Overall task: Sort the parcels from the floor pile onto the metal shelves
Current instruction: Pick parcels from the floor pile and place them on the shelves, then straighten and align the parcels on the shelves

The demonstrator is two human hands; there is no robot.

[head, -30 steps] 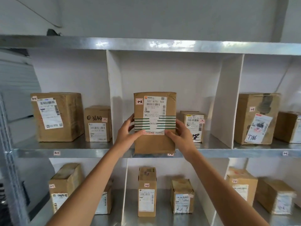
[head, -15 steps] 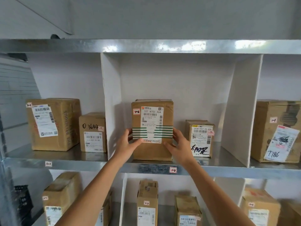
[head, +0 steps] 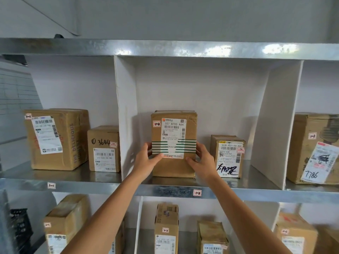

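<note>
A tall brown parcel [head: 174,167] with a white label, green stripes and a red "1-2" sticker stands upright on the metal shelf [head: 172,190], in the middle bay marked "1-2". My left hand [head: 146,158] grips its left edge, thumb on the front face. My right hand [head: 201,160] grips its right edge the same way. The box's base rests on the shelf, set back from the front lip.
A smaller labelled box [head: 228,156] sits just right of the parcel. White dividers [head: 124,125] [head: 271,129] wall the bay. Two boxes [head: 55,140] [head: 103,149] fill the left bay, and a large box [head: 315,149] the right. The lower shelf holds several more boxes.
The parcel moved from the shelf's front edge deeper into the middle bay, both hands still holding its sides. The camera has come closer and tilted up.
</note>
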